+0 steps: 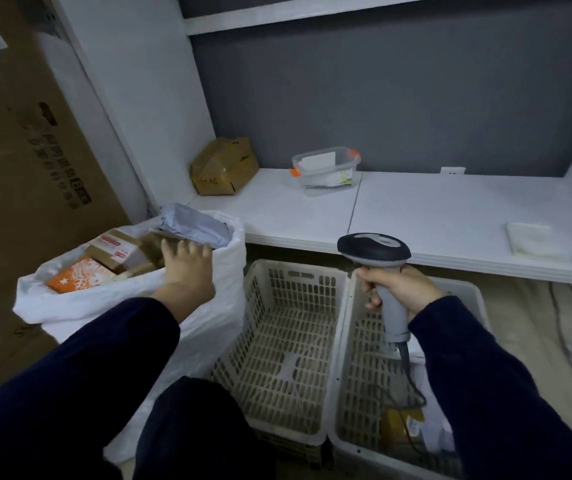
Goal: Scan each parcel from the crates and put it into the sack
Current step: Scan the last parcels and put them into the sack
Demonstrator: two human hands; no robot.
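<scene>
A white sack (pixel 208 327) stands open at the left, holding an orange parcel (pixel 80 275), a taped brown box (pixel 114 247), a grey poly bag (pixel 194 225) and a brown parcel (pixel 152 247). My left hand (pixel 187 268) hovers over the sack's mouth, its straight fingers lying on the brown parcel. In my right hand (pixel 398 289) I grip a grey corded barcode scanner (pixel 374 249) above the crates. The left crate (pixel 295 341) shows only its bare bottom. In the right crate (pixel 357 375) a yellowish parcel (pixel 404 424) lies near the front, partly hidden by my sleeve.
A white shelf (pixel 416 209) runs behind the crates, carrying a dented cardboard box (pixel 223 166), a clear plastic container (pixel 326 169) and a folded white cloth (pixel 530 239). A large cardboard carton (pixel 17 168) fills the left side. My knee (pixel 191 427) is in front of the sack.
</scene>
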